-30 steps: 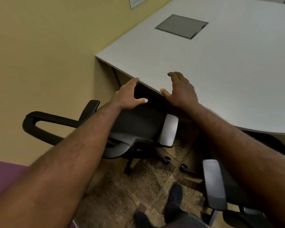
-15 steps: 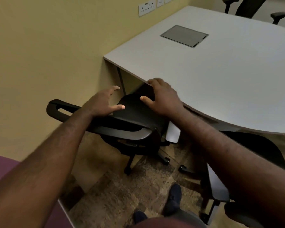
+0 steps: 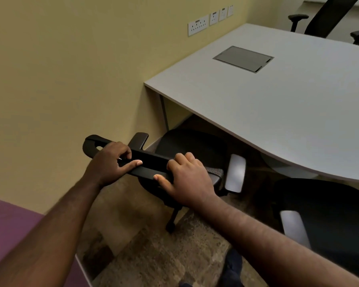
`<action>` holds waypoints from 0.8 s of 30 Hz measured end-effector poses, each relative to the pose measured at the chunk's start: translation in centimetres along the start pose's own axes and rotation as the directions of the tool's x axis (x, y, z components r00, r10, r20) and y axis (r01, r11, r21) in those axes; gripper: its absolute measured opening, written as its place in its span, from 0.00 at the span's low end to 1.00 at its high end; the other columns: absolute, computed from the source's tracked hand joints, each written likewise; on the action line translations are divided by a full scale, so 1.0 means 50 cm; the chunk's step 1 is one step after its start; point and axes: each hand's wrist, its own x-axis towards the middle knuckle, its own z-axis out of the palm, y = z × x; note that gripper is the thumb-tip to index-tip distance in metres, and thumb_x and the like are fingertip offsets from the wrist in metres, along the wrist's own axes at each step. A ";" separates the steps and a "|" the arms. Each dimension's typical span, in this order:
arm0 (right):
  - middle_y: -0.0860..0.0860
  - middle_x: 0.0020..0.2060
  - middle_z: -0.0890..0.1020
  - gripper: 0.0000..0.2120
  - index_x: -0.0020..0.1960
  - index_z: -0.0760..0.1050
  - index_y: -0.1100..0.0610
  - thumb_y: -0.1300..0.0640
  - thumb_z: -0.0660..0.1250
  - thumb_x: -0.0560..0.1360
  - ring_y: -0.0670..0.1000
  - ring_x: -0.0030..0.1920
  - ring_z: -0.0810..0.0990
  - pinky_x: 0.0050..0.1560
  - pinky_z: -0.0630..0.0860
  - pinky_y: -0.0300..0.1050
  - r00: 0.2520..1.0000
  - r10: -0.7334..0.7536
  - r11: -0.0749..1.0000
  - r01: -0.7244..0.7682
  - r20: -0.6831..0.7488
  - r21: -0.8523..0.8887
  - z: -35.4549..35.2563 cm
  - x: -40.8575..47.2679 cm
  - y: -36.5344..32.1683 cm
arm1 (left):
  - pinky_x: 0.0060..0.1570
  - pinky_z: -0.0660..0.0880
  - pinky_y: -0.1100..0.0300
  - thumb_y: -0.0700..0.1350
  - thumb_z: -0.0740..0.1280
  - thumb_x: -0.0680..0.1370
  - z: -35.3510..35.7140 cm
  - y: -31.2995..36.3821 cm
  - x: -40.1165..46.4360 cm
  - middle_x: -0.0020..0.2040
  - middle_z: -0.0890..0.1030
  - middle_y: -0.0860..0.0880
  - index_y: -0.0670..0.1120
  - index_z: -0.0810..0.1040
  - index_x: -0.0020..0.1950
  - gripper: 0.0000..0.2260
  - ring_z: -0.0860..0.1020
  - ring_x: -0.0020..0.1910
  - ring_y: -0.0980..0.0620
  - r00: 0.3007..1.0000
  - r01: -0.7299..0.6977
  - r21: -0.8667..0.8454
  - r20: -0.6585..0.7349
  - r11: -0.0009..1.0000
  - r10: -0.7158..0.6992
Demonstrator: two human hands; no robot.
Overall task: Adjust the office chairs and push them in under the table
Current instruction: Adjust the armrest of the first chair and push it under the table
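Observation:
A black office chair (image 3: pixel 187 146) stands at the corner of the grey table (image 3: pixel 278 112), its seat partly under the tabletop. Both my hands grip the top edge of its backrest (image 3: pixel 151 160). My left hand (image 3: pixel 110 162) curls over the left part of that edge, thumb along the front. My right hand (image 3: pixel 187 179) wraps the right part, fingers over the top. A second black chair (image 3: pixel 330 220) with a grey armrest stands at the right, its seat partly under the table's curved edge.
A yellow wall (image 3: pixel 71 79) with white sockets (image 3: pixel 198 25) runs close along the left. A purple surface (image 3: pixel 13 224) lies at the lower left. Another chair (image 3: pixel 327 15) stands beyond the table's far side. A grey hatch (image 3: pixel 243 59) sits in the tabletop. Patterned carpet covers the floor.
Both hands came down from above the seat and table edge and closed around the top of the chair's backrest. The view has pulled back and tilted up.

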 end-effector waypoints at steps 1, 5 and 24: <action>0.49 0.44 0.77 0.26 0.51 0.76 0.52 0.32 0.53 0.75 0.49 0.45 0.72 0.40 0.70 0.44 1.000 -0.010 1.000 0.010 0.007 -0.015 0.007 -0.001 -0.003 | 0.32 0.66 0.61 0.65 0.62 0.74 0.006 -0.008 -0.001 0.35 0.73 0.56 0.53 0.71 0.37 0.17 0.71 0.36 0.58 1.000 -0.010 0.026 0.005 1.000 0.010; 0.46 0.30 0.72 0.27 0.39 0.72 0.51 0.27 0.54 0.72 0.47 0.27 0.69 0.24 0.59 0.40 0.994 0.010 0.995 0.000 0.112 -0.096 0.014 0.000 -0.007 | 0.27 0.60 0.60 0.69 0.50 0.77 0.018 -0.024 0.003 0.26 0.69 0.54 0.50 0.70 0.29 0.28 0.67 0.26 0.55 0.997 -0.074 0.164 -0.014 0.984 0.077; 0.45 0.25 0.67 0.19 0.33 0.62 0.49 0.39 0.62 0.75 0.44 0.23 0.64 0.22 0.55 0.40 0.970 0.176 0.983 -0.165 0.168 -0.076 0.038 0.149 0.060 | 0.26 0.67 0.57 0.62 0.52 0.78 0.067 -0.095 0.197 0.24 0.71 0.50 0.46 0.75 0.28 0.28 0.71 0.25 0.48 0.978 -0.172 0.211 -0.083 0.962 0.193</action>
